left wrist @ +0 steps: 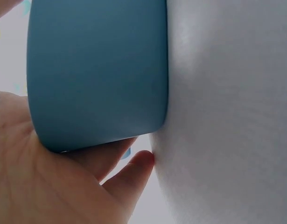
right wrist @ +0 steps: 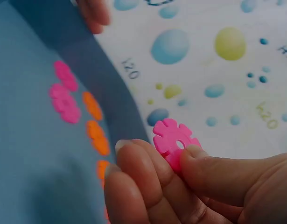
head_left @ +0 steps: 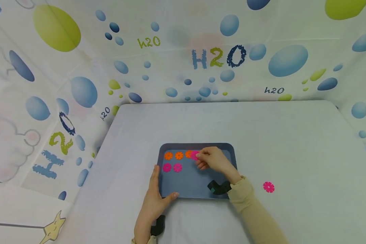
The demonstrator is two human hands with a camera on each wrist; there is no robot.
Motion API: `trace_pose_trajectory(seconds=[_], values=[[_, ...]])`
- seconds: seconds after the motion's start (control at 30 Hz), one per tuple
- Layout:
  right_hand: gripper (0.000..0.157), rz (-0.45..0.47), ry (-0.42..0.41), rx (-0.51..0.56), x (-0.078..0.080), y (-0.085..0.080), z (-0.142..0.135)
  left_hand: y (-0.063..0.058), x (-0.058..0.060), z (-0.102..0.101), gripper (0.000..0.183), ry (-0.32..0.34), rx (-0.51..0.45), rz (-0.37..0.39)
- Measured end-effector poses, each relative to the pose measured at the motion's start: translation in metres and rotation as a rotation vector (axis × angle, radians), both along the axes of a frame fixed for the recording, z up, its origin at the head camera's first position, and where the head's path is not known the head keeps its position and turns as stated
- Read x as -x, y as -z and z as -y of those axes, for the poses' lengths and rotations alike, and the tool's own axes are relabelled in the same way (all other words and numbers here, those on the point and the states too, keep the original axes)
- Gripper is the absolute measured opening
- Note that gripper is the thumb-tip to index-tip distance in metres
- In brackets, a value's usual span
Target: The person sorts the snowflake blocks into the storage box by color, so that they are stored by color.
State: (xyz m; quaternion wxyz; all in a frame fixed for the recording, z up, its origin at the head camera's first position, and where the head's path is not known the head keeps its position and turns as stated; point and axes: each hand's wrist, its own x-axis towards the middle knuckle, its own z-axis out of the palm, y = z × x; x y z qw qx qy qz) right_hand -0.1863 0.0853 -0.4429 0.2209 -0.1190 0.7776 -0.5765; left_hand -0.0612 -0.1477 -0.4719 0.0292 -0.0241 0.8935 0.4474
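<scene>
Between thumb and fingers, my right hand point(head_left: 215, 159) pinches a pink flower-shaped disc point(right wrist: 169, 137) with a notched edge and a centre hole. It is above the far part of the blue-grey tray point(head_left: 195, 186), overlapping the third orange disc point(head_left: 187, 154) in the head view. Two more orange discs point(head_left: 179, 156) lie to the left in that row, and two pink discs point(head_left: 177, 167) lie nearer me. My left hand point(head_left: 155, 195) holds the tray's near left corner, thumb at the front rim and fingers along the left wall. The left wrist view shows the tray's outer wall point(left wrist: 99, 74) against the palm.
A loose pink disc point(head_left: 268, 187) lies on the white tabletop point(head_left: 308, 152) to the right of the tray. Behind and to the left hangs a white cloth point(head_left: 170, 74) printed with blue and green bubbles. Dark wrist devices point(head_left: 219, 187) sit on both wrists.
</scene>
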Motion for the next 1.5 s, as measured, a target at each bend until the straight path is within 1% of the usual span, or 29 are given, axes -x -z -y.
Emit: trace_pose_trajectory(seconds=[0.1, 0.27, 0.5, 0.63, 0.73, 0.97, 1.1, 1.2, 1.33, 1.5], values=[[0.022, 0.037, -0.017, -0.058, 0.000, 0.010, 0.012, -0.001, 0.000, 0.000, 0.113, 0.002, -0.004, -0.002], [0.020, 0.041, -0.025, -0.160, -0.001, 0.019, 0.021, -0.002, 0.001, 0.000, 0.112, 0.004, -0.002, -0.017], [0.021, 0.027, -0.014, -0.221, 0.000, 0.021, 0.025, -0.003, 0.001, 0.001, 0.112, -0.001, -0.001, -0.021], [0.024, 0.028, -0.009, -0.264, -0.001, 0.018, 0.027, -0.003, 0.001, 0.001, 0.112, 0.002, 0.004, -0.036], [0.026, 0.026, -0.010, -0.272, -0.002, 0.017, 0.027, -0.003, 0.001, 0.000, 0.112, 0.003, 0.008, -0.045], [0.026, 0.015, -0.004, -0.244, -0.002, 0.018, 0.022, -0.003, 0.001, -0.001, 0.112, 0.002, 0.004, -0.040], [0.022, -0.042, 0.018, -0.192, -0.002, 0.017, 0.015, -0.004, 0.001, -0.002, 0.113, 0.002, -0.003, -0.030], [0.020, -0.085, 0.037, -0.134, -0.004, 0.008, 0.008, -0.004, 0.001, -0.003, 0.113, -0.001, -0.009, -0.021], [0.025, -0.123, 0.044, -0.091, -0.008, -0.007, -0.005, -0.004, 0.002, -0.003, 0.114, -0.009, -0.017, -0.006], [0.030, -0.154, 0.065, -0.053, -0.015, -0.020, -0.028, -0.004, 0.002, -0.004, 0.114, -0.011, -0.012, -0.014]])
